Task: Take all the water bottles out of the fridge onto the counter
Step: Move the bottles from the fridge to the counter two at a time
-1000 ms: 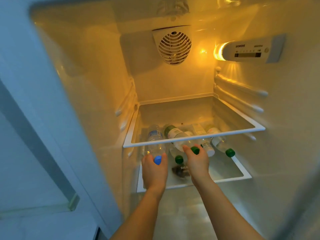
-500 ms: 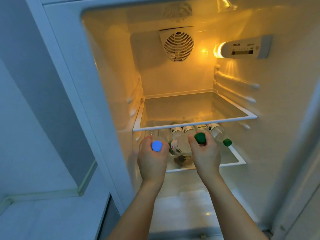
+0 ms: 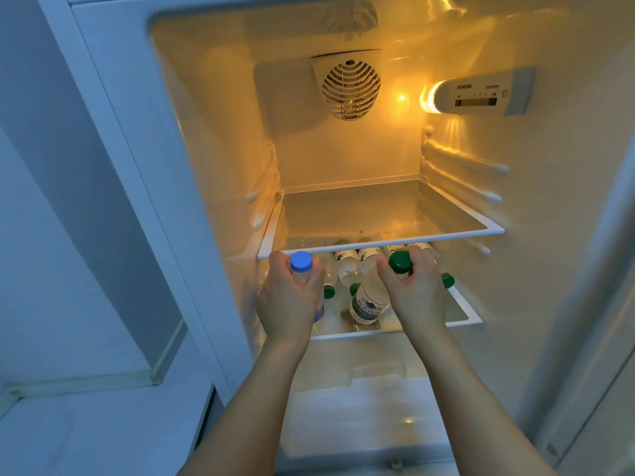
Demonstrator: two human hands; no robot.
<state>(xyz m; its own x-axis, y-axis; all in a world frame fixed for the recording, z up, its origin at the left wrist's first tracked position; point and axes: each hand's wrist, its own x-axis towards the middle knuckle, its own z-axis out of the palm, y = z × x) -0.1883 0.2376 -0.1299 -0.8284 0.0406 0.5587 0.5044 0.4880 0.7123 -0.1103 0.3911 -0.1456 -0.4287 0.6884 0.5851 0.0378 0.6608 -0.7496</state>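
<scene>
Both hands grip bottles by the neck, left hand (image 3: 288, 300) the blue-capped bottle (image 3: 302, 266), right hand (image 3: 414, 293) the green-capped bottle (image 3: 369, 300), caps toward me, bodies pointing into the fridge (image 3: 343, 149).

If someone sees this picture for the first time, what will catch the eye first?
Probably the two hands in the middle: the left hand grips a blue-capped bottle and the right hand grips a green-capped bottle, both before the lower shelf. Next, the glowing lamp on the right wall and the round fan grille at the back.
</scene>
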